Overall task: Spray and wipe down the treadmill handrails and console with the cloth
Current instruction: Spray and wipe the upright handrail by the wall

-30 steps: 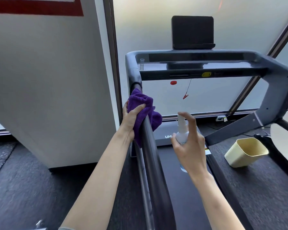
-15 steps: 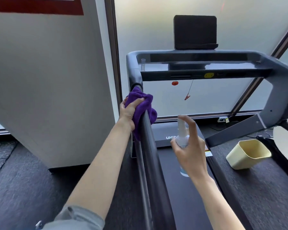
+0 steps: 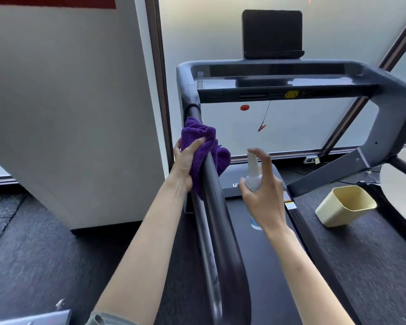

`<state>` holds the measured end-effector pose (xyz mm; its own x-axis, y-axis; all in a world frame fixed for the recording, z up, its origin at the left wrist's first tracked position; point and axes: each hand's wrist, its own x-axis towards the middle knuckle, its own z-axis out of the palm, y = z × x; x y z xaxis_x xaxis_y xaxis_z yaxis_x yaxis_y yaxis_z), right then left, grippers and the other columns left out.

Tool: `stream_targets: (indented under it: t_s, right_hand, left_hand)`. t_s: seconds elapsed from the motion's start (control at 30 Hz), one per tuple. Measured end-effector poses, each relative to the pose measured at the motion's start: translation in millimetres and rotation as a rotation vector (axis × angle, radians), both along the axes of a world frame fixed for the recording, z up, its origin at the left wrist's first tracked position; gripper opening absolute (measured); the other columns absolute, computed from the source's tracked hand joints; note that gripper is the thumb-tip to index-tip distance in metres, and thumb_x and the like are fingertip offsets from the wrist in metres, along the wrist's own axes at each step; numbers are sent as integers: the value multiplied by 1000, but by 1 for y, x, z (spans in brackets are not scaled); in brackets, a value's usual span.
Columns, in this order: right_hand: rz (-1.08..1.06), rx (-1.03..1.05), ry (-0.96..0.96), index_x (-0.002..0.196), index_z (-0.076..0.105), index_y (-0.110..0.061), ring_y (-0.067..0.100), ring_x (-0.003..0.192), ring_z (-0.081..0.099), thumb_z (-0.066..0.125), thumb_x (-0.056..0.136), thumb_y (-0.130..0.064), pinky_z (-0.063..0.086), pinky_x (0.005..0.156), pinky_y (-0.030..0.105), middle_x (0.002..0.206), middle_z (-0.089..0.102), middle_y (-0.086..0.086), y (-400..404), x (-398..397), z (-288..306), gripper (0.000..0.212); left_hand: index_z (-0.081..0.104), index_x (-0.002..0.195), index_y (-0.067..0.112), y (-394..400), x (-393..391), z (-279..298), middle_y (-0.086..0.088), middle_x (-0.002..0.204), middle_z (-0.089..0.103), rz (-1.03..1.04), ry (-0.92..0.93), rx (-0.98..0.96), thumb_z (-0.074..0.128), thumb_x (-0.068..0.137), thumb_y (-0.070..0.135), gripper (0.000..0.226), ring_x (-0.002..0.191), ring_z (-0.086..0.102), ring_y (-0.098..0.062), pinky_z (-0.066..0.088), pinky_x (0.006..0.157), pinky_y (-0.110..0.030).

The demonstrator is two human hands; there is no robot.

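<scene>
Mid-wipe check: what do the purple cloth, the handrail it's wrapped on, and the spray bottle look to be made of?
Purple cloth: soft, napped fabric, probably microfibre; it bunches in plush folds, matte. Handrail: smooth dark tube with a long glossy highlight, coated metal or hard plastic, can't tell which. Spray bottle: translucent whitish plastic by the look, with a white nozzle, held in the right hand.

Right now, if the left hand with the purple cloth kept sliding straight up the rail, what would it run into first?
Probably the grey corner where the handrail joins the console frame. The left hand holds the cloth just below it, with only a short bare stretch of rail between.
</scene>
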<state>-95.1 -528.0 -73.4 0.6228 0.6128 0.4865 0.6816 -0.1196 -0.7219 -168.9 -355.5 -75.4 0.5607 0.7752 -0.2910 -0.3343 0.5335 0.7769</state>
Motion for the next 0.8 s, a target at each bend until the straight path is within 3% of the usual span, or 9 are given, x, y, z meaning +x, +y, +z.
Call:
stream_targets:
  t_s: [0.23, 0.4, 0.47, 0.57, 0.67, 0.8]
  right_hand:
    - [8, 64, 15, 125, 45, -29, 9, 50, 39, 60, 78, 4, 34, 49, 10, 59, 40, -11, -38, -12, 3, 59]
    - [36, 74, 31, 123, 41, -36, 21, 49, 46, 61, 79, 1, 44, 50, 26, 58, 43, -3, -63, -27, 2, 61]
    - [52, 69, 44, 122, 39, -39, 27, 51, 50, 61, 80, 1, 46, 50, 31, 58, 46, 2, -73, -34, -1, 63]
    - [75, 58, 49, 122, 38, -39, 24, 50, 48, 62, 80, 0, 43, 48, 24, 57, 46, 2, -87, -43, -8, 62]
    - [97, 31, 83, 122, 38, -40, 26, 49, 51, 62, 80, -1, 47, 48, 32, 57, 51, 6, -98, -51, -13, 62]
    - [89, 13, 111, 122, 40, -40, 24, 48, 48, 62, 80, -1, 45, 48, 31, 54, 48, 4, -105, -57, -11, 61]
  left_hand:
    - [44, 137, 23, -79, -40, -4, -16, 125, 64, -26, 13, 21, 85, 68, 32, 80, 101, 68, -31, 56, 87, -49]
    - [49, 132, 28, -137, -69, 4, -12, 120, 67, -25, -7, -15, 78, 78, 28, 61, 97, 70, -27, 58, 81, -40]
    - [48, 132, 32, -155, -79, 5, -8, 118, 69, -27, 11, 1, 77, 76, 27, 63, 99, 70, -25, 57, 85, -40]
    - [45, 131, 37, -179, -94, 6, -4, 119, 68, -37, 41, 46, 80, 74, 26, 67, 102, 69, -23, 55, 92, -42]
    - [44, 129, 39, -198, -110, 1, -1, 122, 67, -35, 72, 121, 82, 70, 29, 71, 105, 68, -22, 54, 92, -42]
    - [47, 131, 34, -209, -124, -7, 4, 119, 68, 27, 96, 179, 83, 71, 33, 70, 105, 68, -15, 56, 80, -27]
